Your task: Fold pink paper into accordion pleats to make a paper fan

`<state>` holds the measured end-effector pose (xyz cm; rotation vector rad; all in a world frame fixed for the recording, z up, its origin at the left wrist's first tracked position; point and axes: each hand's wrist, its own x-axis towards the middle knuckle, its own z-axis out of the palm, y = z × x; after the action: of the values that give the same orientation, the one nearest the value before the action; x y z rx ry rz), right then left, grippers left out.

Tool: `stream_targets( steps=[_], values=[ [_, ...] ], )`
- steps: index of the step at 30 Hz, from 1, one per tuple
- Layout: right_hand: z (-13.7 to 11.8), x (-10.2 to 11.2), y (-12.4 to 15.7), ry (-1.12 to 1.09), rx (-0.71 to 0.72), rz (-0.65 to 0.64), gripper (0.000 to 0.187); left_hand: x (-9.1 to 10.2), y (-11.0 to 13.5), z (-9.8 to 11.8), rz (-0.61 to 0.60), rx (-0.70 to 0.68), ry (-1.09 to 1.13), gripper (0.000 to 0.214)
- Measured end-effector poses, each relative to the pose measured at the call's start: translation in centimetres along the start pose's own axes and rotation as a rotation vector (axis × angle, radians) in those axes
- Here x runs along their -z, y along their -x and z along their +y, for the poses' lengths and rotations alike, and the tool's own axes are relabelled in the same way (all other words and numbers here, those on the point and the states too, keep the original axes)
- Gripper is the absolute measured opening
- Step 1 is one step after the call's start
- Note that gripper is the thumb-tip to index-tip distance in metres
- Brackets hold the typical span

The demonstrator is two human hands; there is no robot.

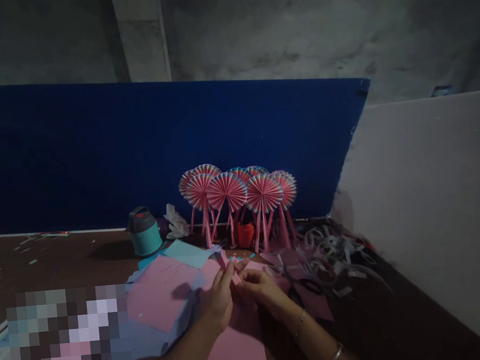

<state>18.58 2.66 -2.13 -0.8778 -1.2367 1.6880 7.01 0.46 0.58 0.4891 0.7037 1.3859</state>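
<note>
Between my two hands is a small piece of folded pink paper [222, 258], partly hidden by my fingers. My left hand [220, 300] is closed on it, its upper end sticking out past the fingertips. My right hand [265, 291] pinches the same piece from the right side. Directly below lies a large pink paper sheet [234, 351], and to the left a second pink sheet [166, 293] rests on pale blue paper [138, 337]. Dark-handled scissors [295, 295] lie to the right of my right hand, only dimly visible.
Several round pleated paper fans [226, 192] on pink legs stand before a blue board [144, 138]. A turquoise container [147, 241] with a dark lid is left of them, a red object [245, 235] among their legs. Curled pale strips [335, 258] heap at right beside a light panel [431, 202].
</note>
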Motion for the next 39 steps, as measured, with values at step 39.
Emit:
stream_targets(
  steps=[39],
  values=[
    [-0.3,-0.8,0.2,0.237,0.169,0.087,0.048,1.1,-1.1,2.3,-0.077,0.064,0.251,0.028]
  ],
)
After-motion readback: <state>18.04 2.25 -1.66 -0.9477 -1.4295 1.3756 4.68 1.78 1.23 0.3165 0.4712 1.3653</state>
